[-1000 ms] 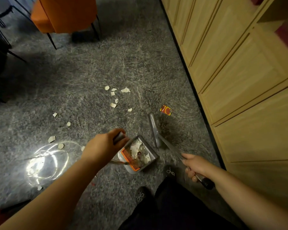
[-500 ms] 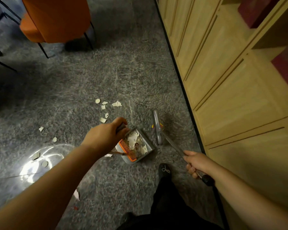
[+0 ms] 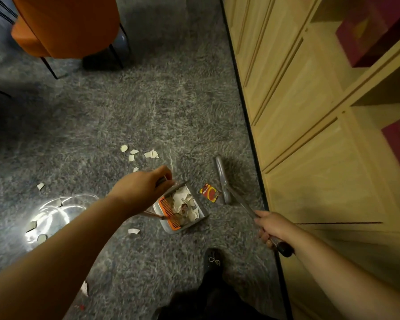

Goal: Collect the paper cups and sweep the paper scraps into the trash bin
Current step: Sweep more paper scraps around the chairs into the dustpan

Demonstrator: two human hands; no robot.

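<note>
Right, we've got both hands busy w/ the sweeping kit.
Left hand (image 3: 141,188): ours, fingers curled tight round the dustpan's upright handle, knuckles up, just left of the pan.
Right hand (image 3: 271,227): ours, fist closed round the broom handle (image 3: 244,205), near the dark grip end; the shaft slants far-left down to the floor.
Dustpan (image 3: 183,210): grey, on the carpet betw. our two hands, an orange comb strip along its left edge.
Scraps in pan (image 3: 185,202): pale torn paper heaped inside, filling most of it.
Broom head (image 3: 222,179): grey, on the carpet right of the pan, close to the cabinet base.
Red wrapper (image 3: 209,192): small red/yellow piece, flat on the carpet betw. pan and broom head, apart from both.
Loose scraps (image 3: 140,154): a cluster far-left of the pan; one more (image 3: 133,231) near-left of it; others scattered left.
Clear plastic (image 3: 53,213): shiny see-through item at left w/ a few scraps on or in it; we can't tell what it is.
Carpet (image 3: 125,107): grey, shaggy.
Cabinet (image 3: 310,125): light wood, along the right.
Chair (image 3: 65,26): orange, far left.
Shoe (image 3: 214,262): dark, ours, near the bottom centre.
</note>
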